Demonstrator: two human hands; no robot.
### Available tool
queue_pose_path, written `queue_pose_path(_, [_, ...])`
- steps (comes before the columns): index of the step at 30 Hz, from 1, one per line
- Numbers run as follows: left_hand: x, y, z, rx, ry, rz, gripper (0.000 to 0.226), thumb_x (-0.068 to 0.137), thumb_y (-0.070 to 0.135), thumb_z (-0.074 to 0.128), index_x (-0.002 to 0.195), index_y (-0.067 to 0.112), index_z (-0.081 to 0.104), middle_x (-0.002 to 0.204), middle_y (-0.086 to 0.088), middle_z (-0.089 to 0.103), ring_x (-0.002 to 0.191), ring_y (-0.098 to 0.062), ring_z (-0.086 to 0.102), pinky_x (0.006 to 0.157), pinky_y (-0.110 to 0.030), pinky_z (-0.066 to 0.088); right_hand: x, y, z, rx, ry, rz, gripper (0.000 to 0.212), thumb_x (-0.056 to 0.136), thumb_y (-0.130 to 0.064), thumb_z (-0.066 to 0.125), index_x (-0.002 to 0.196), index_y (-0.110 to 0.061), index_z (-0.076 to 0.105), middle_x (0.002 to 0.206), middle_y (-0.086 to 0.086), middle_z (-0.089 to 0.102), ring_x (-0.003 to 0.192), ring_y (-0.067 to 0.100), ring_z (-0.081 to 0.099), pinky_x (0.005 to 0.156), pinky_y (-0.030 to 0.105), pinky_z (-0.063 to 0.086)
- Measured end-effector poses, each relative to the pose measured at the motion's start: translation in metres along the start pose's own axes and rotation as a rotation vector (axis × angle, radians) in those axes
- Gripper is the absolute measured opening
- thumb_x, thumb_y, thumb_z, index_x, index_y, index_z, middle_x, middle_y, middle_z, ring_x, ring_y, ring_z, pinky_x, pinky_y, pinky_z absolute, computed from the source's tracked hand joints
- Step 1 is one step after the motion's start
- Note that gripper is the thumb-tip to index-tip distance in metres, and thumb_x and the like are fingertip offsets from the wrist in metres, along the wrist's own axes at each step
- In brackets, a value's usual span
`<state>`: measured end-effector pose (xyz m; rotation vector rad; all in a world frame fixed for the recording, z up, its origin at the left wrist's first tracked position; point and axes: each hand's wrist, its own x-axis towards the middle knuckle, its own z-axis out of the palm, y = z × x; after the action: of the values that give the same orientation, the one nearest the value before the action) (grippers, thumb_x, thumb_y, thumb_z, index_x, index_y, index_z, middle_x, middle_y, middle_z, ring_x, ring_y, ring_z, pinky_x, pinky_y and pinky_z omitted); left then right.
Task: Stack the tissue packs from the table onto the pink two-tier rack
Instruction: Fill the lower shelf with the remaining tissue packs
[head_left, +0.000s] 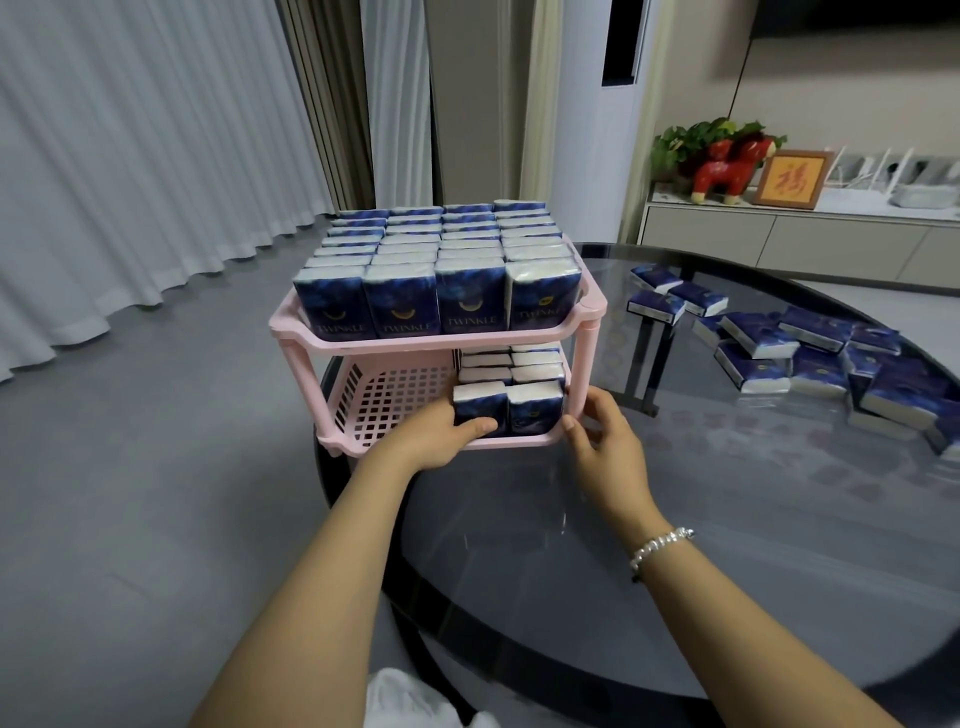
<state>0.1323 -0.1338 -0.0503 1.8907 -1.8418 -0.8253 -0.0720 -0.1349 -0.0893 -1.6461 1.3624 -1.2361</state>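
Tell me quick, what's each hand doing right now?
Left hand: grips the front tissue pack on the lower tier.
Right hand: holds nothing, fingers loosely curled beside the pink rack.

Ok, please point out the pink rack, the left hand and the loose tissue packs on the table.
pink rack (332, 340): head view, front rim of upper tier.
left hand (441, 441): head view, back of the hand.
loose tissue packs (758, 336): head view, top face of one pack.

A home living room — floor-length curtains (130, 156), sideboard (779, 239) with framed picture (790, 179), red horse figurine (727, 166).
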Motion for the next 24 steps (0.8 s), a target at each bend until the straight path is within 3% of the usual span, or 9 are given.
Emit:
queue_pose_path(4, [0.001,-0.002,0.003,0.105,-0.012,-0.089,0.082,0.089,0.062,0.044,0.151,0.016,0.018,0.151,-0.009,0.037,0.126,-0.026,0.046,0.095,-0.025,0.036,-0.001,-0.003,-0.001,0.003,0.0,-0.004,0.033,0.093,-0.015,0.054,0.123,-0.027,0.051,0.116,0.004,0.059,0.094,0.008,0.056,0.084,0.024,0.043])
queue_pose_path(7, [-0.002,0.007,0.005,0.119,-0.007,-0.123,0.091,0.091,0.058,0.043,0.152,0.012,-0.007,0.159,-0.013,0.012,0.139,-0.029,0.032,0.107,-0.031,0.031,-0.002,-0.003,-0.001,0.014,0.004,-0.008,0.032,0.092,-0.02,0.056,0.122,-0.029,0.052,0.115,0.001,0.06,0.089,0.002,0.058,0.084,0.02,0.043])
queue_pose_path(9, [-0.006,0.01,0.006,0.113,0.008,-0.132,0.095,0.092,0.058,0.043,0.149,0.01,-0.015,0.16,-0.014,0.008,0.141,-0.03,0.028,0.111,-0.034,0.028,-0.003,-0.004,-0.001,0.034,0.001,-0.008,0.031,0.091,-0.025,0.058,0.121,-0.03,0.052,0.115,0.0,0.06,0.089,0.001,0.059,0.085,0.021,0.046])
queue_pose_path(11, [-0.006,0.007,0.005,0.093,0.02,-0.117,0.095,0.09,0.059,0.045,0.151,0.006,-0.005,0.158,-0.013,0.017,0.139,-0.031,0.031,0.112,-0.036,0.03,-0.003,-0.004,-0.001,0.05,-0.002,-0.011,0.031,0.09,-0.029,0.06,0.12,-0.031,0.053,0.115,0.0,0.06,0.092,0.004,0.06,0.088,0.025,0.049])
queue_pose_path(14, [-0.008,0.001,0.004,-0.03,0.036,-0.041,0.091,0.09,0.047,0.056,0.153,0.017,-0.003,0.158,0.0,0.017,0.145,-0.022,0.021,0.114,-0.029,0.02,-0.003,-0.005,-0.001,0.074,-0.005,0.0,0.03,0.089,-0.031,0.061,0.117,-0.036,0.053,0.114,0.001,0.061,0.094,0.008,0.061,0.089,0.029,0.05])
queue_pose_path(17, [-0.009,-0.003,0.005,-0.083,0.044,0.009,0.085,0.086,0.045,0.062,0.152,0.027,0.01,0.152,0.006,0.032,0.139,-0.019,0.034,0.113,-0.03,0.027,-0.004,-0.005,-0.001,0.075,-0.001,0.007,0.029,0.088,-0.032,0.062,0.114,-0.039,0.052,0.112,0.001,0.061,0.092,0.011,0.062,0.086,0.027,0.05])
queue_pose_path(19, [-0.01,-0.003,0.008,-0.054,0.055,-0.016,0.086,0.085,0.054,0.058,0.152,0.027,0.011,0.15,0.004,0.036,0.136,-0.02,0.038,0.111,-0.032,0.03,-0.004,-0.005,-0.001,0.079,0.006,0.016,0.027,0.087,-0.033,0.063,0.112,-0.038,0.054,0.112,0.003,0.062,0.091,0.01,0.063,0.084,0.027,0.05])
queue_pose_path(22, [-0.009,-0.003,0.015,0.059,0.106,-0.118,0.097,0.072,0.079,0.036,0.15,0.025,0.018,0.147,-0.006,0.043,0.13,-0.03,0.044,0.11,-0.043,0.035,-0.005,-0.006,0.0,0.088,0.014,0.025,0.026,0.085,-0.036,0.065,0.109,-0.035,0.055,0.111,0.003,0.061,0.088,0.006,0.062,0.085,0.027,0.051])
queue_pose_path(24, [-0.008,-0.001,0.02,0.099,0.146,-0.148,0.093,0.075,0.079,0.031,0.149,0.024,0.024,0.143,-0.011,0.047,0.126,-0.032,0.047,0.107,-0.046,0.037,-0.005,-0.008,0.0,0.08,0.031,0.028,0.023,0.084,-0.038,0.066,0.104,-0.033,0.056,0.108,0.004,0.061,0.084,0.005,0.062,0.083,0.027,0.051])
